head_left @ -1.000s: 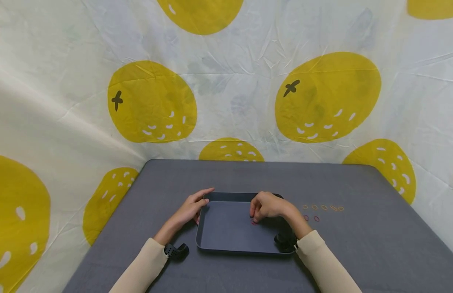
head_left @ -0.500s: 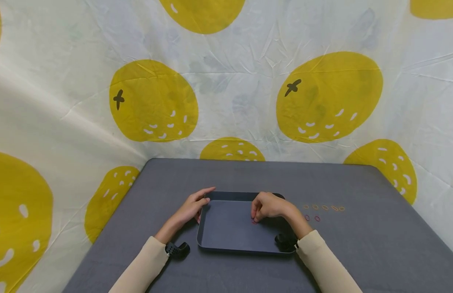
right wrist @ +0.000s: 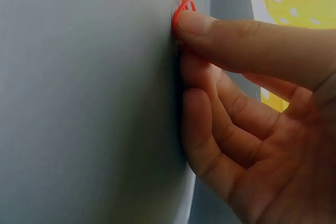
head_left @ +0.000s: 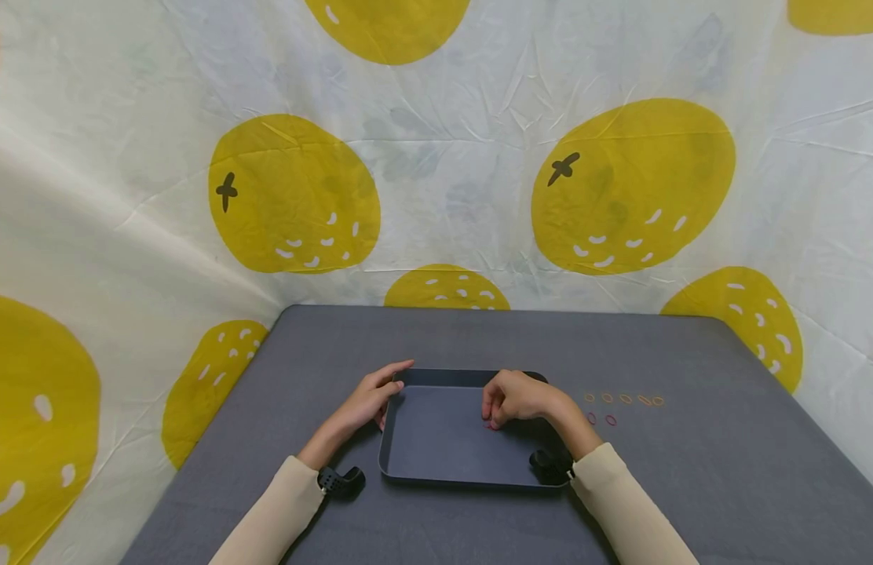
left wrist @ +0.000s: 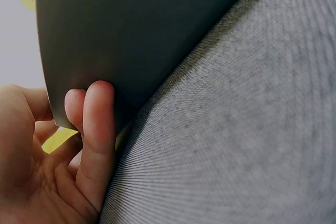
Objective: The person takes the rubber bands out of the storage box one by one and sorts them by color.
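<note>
My left hand (head_left: 363, 399) grips the left wall of a dark grey rectangular tray (head_left: 436, 451), with the thumb over the rim. In the left wrist view, fingers (left wrist: 98, 114) of this hand press against the outside of that wall. Over the right half of the tray, my right hand (head_left: 517, 395) is bent downward. Its thumb and fingertips pinch a small red rubber band (right wrist: 177, 19) close to the tray floor; a loop of the band sticks out past the thumb tip, and the rest is hidden.
Right of the tray, a row of several yellow-orange rubber bands (head_left: 644, 400) lies on the grey tabletop (head_left: 726, 486). Two red rubber bands (head_left: 615, 424) lie nearer, the left one partly behind my right forearm. A lemon-print cloth (head_left: 451, 212) hangs behind the table.
Both hands hold almost the same places. The red rubber band under my right fingertips shows slightly differently; the head view shifts a little.
</note>
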